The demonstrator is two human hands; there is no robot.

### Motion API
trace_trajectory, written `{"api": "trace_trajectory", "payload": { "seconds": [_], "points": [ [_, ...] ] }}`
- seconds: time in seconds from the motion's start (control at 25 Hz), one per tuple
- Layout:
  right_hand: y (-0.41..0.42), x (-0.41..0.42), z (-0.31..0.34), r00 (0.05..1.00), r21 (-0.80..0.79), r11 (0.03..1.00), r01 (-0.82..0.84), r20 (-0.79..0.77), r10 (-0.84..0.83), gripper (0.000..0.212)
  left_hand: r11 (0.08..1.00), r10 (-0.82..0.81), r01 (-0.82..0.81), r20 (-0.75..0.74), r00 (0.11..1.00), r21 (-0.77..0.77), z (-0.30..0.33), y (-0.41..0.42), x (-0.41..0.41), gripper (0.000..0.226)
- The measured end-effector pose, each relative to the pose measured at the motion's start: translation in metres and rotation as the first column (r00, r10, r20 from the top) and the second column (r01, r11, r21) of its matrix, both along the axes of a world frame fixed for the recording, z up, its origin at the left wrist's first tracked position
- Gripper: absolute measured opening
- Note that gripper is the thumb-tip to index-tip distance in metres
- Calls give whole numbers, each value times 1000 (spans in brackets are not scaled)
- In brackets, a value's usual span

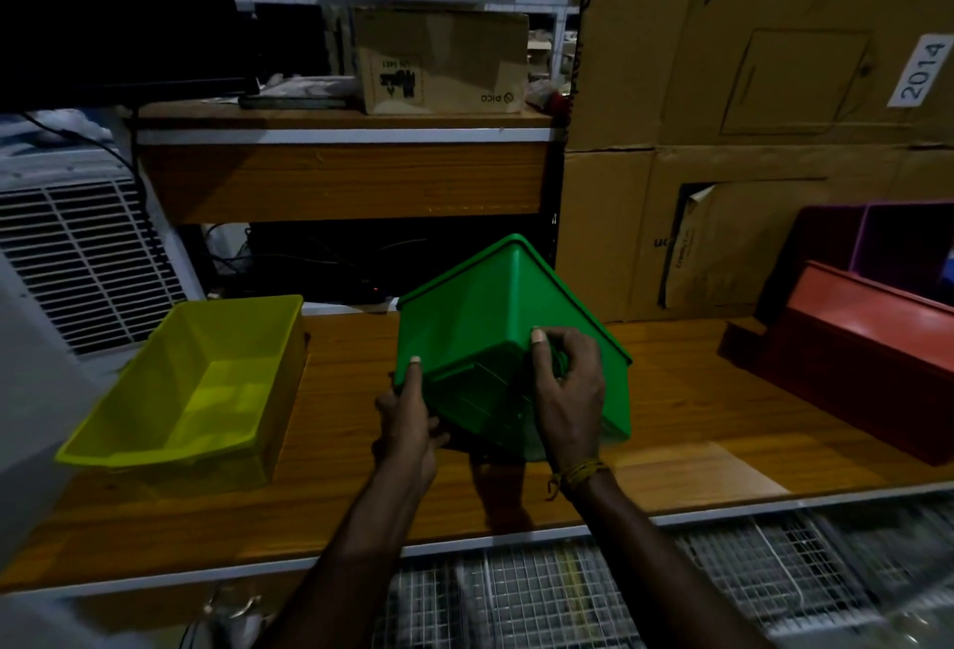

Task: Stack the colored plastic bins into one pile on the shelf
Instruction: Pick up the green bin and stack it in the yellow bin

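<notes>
A green bin (pixel 480 318) is held tilted above the wooden shelf (pixel 671 406), its underside facing me and its opening turned away. My left hand (pixel 408 416) grips its lower left corner. My right hand (pixel 565 390) grips the base on the right, thumb on the side wall. A yellow bin (pixel 196 390) stands upright and empty at the shelf's left. At the right, a red bin (pixel 852 354) lies tipped, and a purple bin (pixel 898 240) leans behind it.
Large cardboard boxes (pixel 748 132) form the wall behind the shelf on the right. A wooden desk (pixel 340 178) with a small carton sits behind centre. A white grilled appliance (pixel 77 256) stands left. Wire mesh (pixel 568 591) lies below the shelf's front edge.
</notes>
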State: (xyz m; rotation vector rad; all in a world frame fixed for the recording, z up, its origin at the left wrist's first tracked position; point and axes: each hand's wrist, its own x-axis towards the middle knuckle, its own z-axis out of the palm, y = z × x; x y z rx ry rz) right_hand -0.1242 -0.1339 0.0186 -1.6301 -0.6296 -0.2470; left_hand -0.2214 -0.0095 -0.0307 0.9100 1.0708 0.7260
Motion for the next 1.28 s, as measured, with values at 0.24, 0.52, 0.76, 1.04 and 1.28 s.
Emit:
{"api": "trace_trajectory", "payload": {
  "seconds": [0.24, 0.52, 0.76, 1.04, 1.28],
  "points": [
    [-3, 2, -22, 995, -185, 983, 3, -93, -20, 51, 852, 89, 92, -316, 945, 515, 39, -8, -4, 43],
    [-13, 11, -56, 981, -445, 895, -38, -187, -51, 59, 712, 64, 324, -518, 853, 622, 74, -15, -6, 70],
    [-34, 48, -51, 909, -397, 915, 74, -351, -225, 84, 759, -37, 334, -475, 879, 559, 56, 9, -20, 55],
    [-40, 64, -90, 847, -344, 938, -39, -509, -152, 131, 767, 93, 291, -548, 831, 572, 4, 15, -22, 48],
    [-46, 32, -86, 865, -256, 966, -17, -488, -114, 91, 804, 35, 322, -580, 813, 500, -13, 7, -7, 78]
  ]
}}
